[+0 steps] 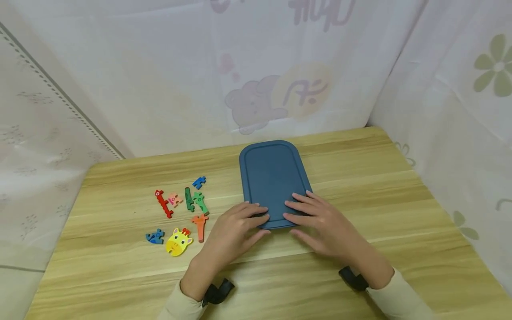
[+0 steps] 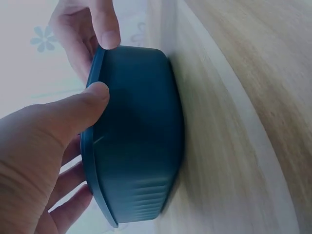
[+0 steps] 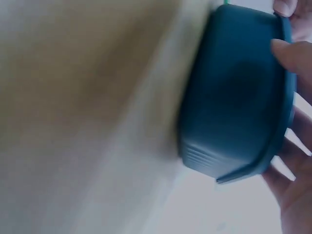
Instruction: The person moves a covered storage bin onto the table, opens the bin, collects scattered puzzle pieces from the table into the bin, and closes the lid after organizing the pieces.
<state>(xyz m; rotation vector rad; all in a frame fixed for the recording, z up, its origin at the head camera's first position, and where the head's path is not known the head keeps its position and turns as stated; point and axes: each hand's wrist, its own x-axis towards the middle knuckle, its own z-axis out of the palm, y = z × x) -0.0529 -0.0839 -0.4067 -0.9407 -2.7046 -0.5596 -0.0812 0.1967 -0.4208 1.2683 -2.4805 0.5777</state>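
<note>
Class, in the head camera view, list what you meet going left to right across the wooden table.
Red wooden giraffe-neck puzzle piece → yellow giraffe-head puzzle piece → orange puzzle piece → left hand → right hand, both on the dark blue lidded plastic box.

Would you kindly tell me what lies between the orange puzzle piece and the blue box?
Only the left hand over bare wooden table, seen in the head view.

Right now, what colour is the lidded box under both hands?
Dark teal-blue box, clearest in the head view.
</note>
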